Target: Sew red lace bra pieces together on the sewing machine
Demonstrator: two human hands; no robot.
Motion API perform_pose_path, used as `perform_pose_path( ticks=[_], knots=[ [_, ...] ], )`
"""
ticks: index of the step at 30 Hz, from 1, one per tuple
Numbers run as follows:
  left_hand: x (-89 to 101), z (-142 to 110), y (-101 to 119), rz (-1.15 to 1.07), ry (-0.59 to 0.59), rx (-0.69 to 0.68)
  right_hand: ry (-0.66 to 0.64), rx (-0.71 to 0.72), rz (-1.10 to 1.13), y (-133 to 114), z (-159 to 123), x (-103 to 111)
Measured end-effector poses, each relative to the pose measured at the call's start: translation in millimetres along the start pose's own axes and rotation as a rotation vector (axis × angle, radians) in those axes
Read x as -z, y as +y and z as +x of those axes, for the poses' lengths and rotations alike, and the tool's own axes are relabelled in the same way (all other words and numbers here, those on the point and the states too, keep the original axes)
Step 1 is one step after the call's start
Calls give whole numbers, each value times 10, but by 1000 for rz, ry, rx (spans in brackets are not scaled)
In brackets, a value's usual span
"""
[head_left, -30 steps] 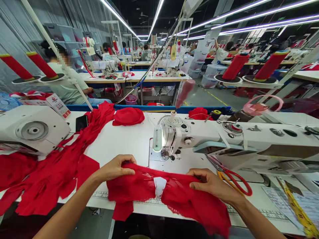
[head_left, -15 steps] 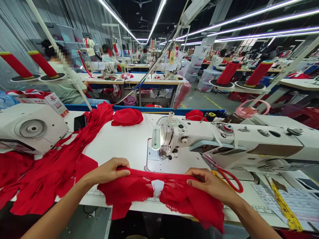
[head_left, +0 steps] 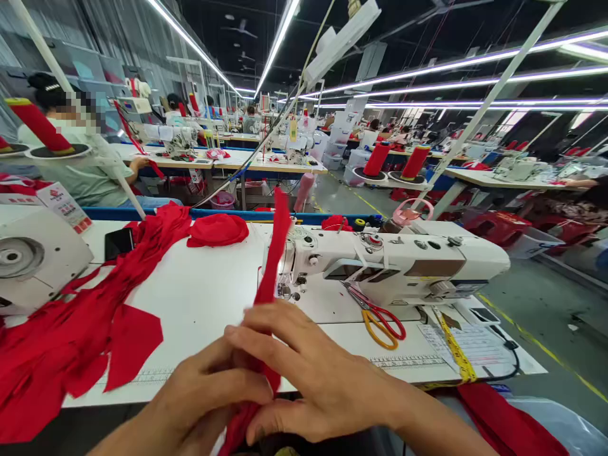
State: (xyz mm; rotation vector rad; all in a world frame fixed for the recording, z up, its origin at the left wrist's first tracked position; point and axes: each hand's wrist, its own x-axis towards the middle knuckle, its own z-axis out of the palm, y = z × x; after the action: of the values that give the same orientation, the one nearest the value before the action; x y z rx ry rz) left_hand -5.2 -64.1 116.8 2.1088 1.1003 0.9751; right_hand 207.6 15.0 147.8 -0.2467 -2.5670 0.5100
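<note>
My two hands meet above the near edge of the white tabletop (head_left: 204, 304), with the red cloth (head_left: 272, 266) between them; its upper end stands as a narrow strip before the needle end of the sewing machine (head_left: 456, 253), its lower end hanging toward the near edge. My left hand (head_left: 204, 386) has a grip closed on the cloth, thumb across it. The fingers of my right hand (head_left: 304, 373) lie over cloth and left hand; I cannot tell whether that grip is clenched. Scissors (head_left: 369, 308) lie right of my hands, below the machine arm. A red fabric heap (head_left: 137, 266) runs down the tabletop's left side, beside a phone (head_left: 118, 244).
</note>
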Motion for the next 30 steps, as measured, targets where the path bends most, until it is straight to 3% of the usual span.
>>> perform_pose_path(
  ticks=[3, 6, 10, 13, 17, 20, 23, 25, 28, 30],
  knots=[
    [-254, -159, -8, -440, -43, 216, -164, -129, 230, 145, -39, -48],
    [-498, -312, -190, -611, -1, 376, -102, -335, 318, 214, -210, -42],
    [-748, -388, -396, -306, 120, 382, -18, -491, 364, 218, -419, 111],
    [-785, -374, -469, -95, 126, 303, 32, -585, 445, 215, -520, 279],
    [-641, -403, -584, 66, 114, 187, 65, -738, 567, 277, -666, 453],
    [-429, -432, -699, 176, 125, 191, 10, -752, 571, 365, -758, 497],
    [-241, -451, -793, 285, 70, 159, -90, -718, 415, 433, -829, 514],
    [-215, -472, -809, 406, 46, 125, -165, -670, 201, 436, -889, 558],
    [-404, -469, -715, 556, 17, 122, -153, -492, -264, 331, -934, 688],
    [-662, -385, -586, 470, -64, 172, 18, -417, -622, 181, -818, 737]
  ],
)
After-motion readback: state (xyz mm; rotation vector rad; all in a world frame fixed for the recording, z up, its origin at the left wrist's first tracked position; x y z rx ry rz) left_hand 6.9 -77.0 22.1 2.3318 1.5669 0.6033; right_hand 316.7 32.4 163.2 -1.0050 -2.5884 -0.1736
